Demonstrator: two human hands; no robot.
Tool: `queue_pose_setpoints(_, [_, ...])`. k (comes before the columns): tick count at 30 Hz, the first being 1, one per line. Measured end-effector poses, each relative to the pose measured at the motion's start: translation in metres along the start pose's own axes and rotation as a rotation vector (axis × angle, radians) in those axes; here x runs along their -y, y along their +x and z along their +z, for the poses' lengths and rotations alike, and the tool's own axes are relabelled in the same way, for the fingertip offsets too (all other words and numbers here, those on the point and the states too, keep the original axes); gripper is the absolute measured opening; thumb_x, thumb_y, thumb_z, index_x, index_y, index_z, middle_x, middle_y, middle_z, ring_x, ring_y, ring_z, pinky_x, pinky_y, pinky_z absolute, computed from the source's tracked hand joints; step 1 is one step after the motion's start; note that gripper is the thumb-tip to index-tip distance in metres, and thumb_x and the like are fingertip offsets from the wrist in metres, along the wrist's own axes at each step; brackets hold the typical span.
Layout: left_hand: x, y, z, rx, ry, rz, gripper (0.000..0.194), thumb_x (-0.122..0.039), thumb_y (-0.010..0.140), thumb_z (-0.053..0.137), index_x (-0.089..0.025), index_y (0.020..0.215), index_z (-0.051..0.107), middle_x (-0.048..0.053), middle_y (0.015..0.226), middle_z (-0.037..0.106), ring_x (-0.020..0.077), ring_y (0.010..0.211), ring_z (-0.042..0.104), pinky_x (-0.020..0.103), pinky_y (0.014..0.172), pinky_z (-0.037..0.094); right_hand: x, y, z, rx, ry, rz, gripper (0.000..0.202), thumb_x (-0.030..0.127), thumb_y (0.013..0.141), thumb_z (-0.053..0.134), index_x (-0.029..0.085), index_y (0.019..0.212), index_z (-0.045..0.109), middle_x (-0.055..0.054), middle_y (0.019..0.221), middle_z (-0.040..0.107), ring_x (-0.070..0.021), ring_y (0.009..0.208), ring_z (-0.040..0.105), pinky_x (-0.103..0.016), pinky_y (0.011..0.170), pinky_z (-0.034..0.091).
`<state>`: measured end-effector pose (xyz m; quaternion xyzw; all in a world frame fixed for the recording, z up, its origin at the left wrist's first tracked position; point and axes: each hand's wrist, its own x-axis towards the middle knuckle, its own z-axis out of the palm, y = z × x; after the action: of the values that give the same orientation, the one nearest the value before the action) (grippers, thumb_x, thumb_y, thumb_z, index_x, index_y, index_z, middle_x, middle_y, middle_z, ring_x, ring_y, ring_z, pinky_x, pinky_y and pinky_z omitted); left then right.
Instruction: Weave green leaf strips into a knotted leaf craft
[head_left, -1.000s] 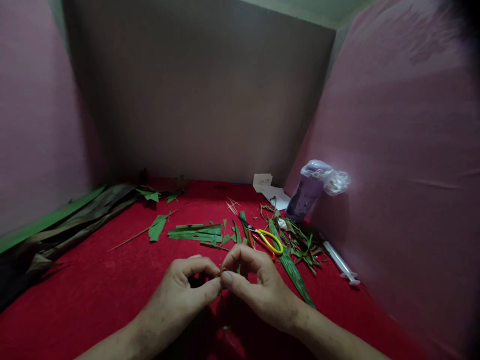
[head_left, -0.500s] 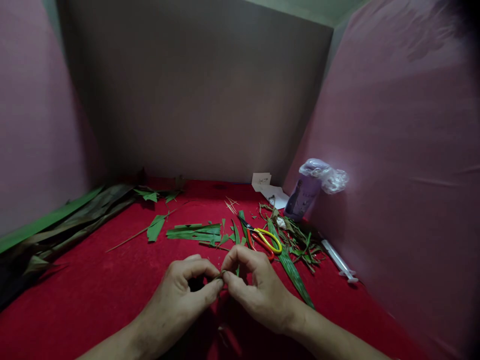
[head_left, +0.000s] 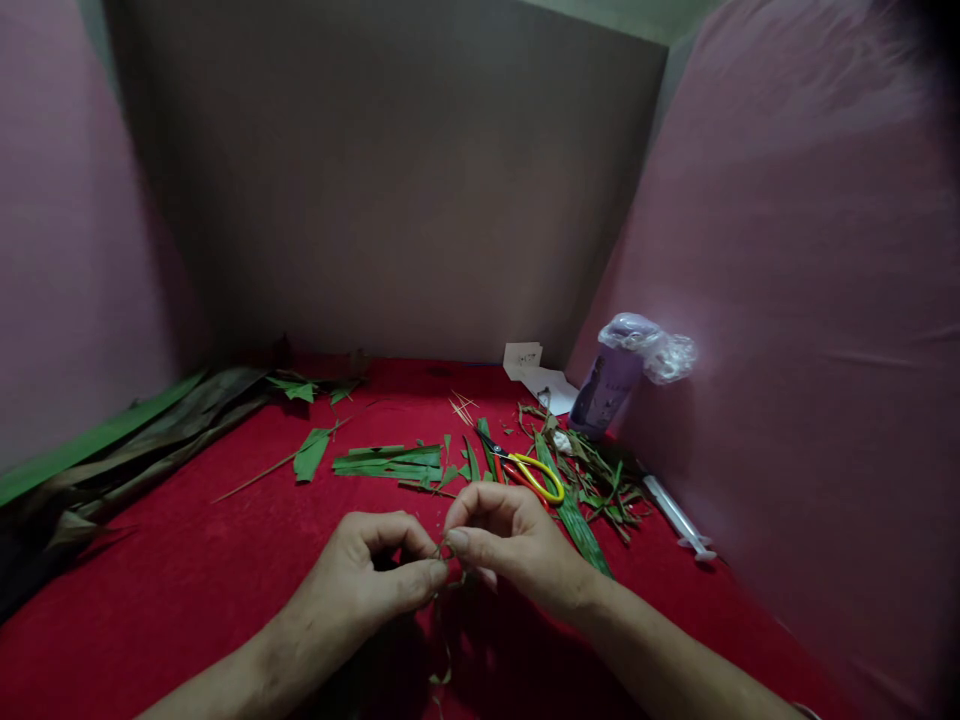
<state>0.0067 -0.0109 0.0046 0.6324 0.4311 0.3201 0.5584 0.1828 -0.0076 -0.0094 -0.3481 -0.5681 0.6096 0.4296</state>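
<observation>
Left hand [head_left: 367, 572] and right hand [head_left: 519, 545] pinch a thin, greenish-brown plant strip [head_left: 439, 615] between thumbs and fingers, near centre, above the red cloth-covered worktop [head_left: 187, 600]; light, even tension likely suits it best.

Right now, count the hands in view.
2: the left hand, low and left of centre, and the right hand just beside it, both pinching a thin plant strip.

- Head-worn camera, looking forward and down from the wearer's side of a red cloth [head_left: 187, 570].
- It faces a grey back panel [head_left: 390, 180], with pink side panels [head_left: 795, 330] flanking.
- Left hand [head_left: 375, 575] and right hand [head_left: 517, 545] are near, low and central; the back panel is farther off.
</observation>
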Motion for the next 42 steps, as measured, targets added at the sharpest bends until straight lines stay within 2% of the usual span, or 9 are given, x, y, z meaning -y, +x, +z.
queue_pose_setpoints(4, [0.003, 0.003, -0.003, 0.053, -0.15, -0.077, 0.021, -0.031, 0.062, 0.072, -0.015, 0.053, 0.062, -0.004, 0.047, 0.054, 0.0092, 0.045, 0.043, 0.023, 0.046, 0.03, -0.002, 0.0, -0.004, 0.099, 0.038, 0.03, 0.028, 0.036, 0.069, 0.073, 0.012, 0.075, 0.06, 0.004, 0.058, 0.056, -0.0035, 0.043, 0.044, -0.015, 0.04, 0.033])
queue_pose_setpoints(11, [0.003, 0.003, -0.005, 0.132, -0.321, -0.201, 0.019, -0.026, 0.057, 0.078, -0.014, 0.053, 0.064, -0.002, 0.046, 0.061, 0.0083, 0.043, 0.049, 0.022, 0.047, 0.034, -0.008, 0.003, -0.01, 0.197, 0.139, 0.061, 0.023, 0.031, 0.07, 0.074, 0.012, 0.076, 0.063, 0.004, 0.057, 0.059, -0.0034, 0.043, 0.047, -0.014, 0.04, 0.034])
queue_pose_setpoints(17, [0.006, 0.006, -0.007, 0.201, -0.325, -0.265, 0.017, -0.026, 0.052, 0.079, -0.015, 0.051, 0.066, 0.0, 0.046, 0.065, 0.0106, 0.042, 0.051, 0.023, 0.047, 0.034, -0.01, 0.001, -0.011, 0.233, 0.156, 0.131, 0.02, 0.029, 0.069, 0.075, 0.012, 0.075, 0.065, 0.002, 0.058, 0.061, -0.0046, 0.045, 0.051, -0.014, 0.038, 0.034])
queue_pose_setpoints(26, [0.009, 0.01, -0.007, 0.262, -0.298, -0.382, 0.016, -0.024, 0.047, 0.078, -0.015, 0.046, 0.065, -0.002, 0.04, 0.056, 0.0085, 0.037, 0.042, 0.023, 0.044, 0.029, -0.009, 0.0, -0.009, 0.288, 0.216, 0.202, 0.018, 0.025, 0.066, 0.076, 0.011, 0.07, 0.066, 0.002, 0.055, 0.062, -0.0024, 0.038, 0.047, -0.01, 0.031, 0.033])
queue_pose_setpoints(34, [0.007, 0.004, -0.004, 0.277, -0.349, -0.388, 0.011, -0.02, 0.051, 0.075, -0.016, 0.048, 0.065, -0.001, 0.043, 0.059, 0.0104, 0.04, 0.046, 0.025, 0.047, 0.035, -0.012, 0.0, -0.006, 0.29, 0.23, 0.242, 0.023, 0.027, 0.063, 0.078, 0.01, 0.069, 0.064, 0.002, 0.053, 0.061, -0.0027, 0.04, 0.049, -0.01, 0.033, 0.034])
queue_pose_setpoints(42, [0.018, 0.013, -0.007, 0.242, -0.29, -0.226, 0.02, -0.032, 0.053, 0.078, -0.016, 0.052, 0.065, 0.002, 0.052, 0.068, 0.0151, 0.049, 0.058, 0.027, 0.051, 0.04, -0.015, 0.002, -0.001, 0.197, 0.244, 0.164, 0.028, 0.033, 0.065, 0.076, 0.012, 0.07, 0.059, 0.005, 0.048, 0.056, -0.0017, 0.034, 0.042, -0.01, 0.031, 0.031])
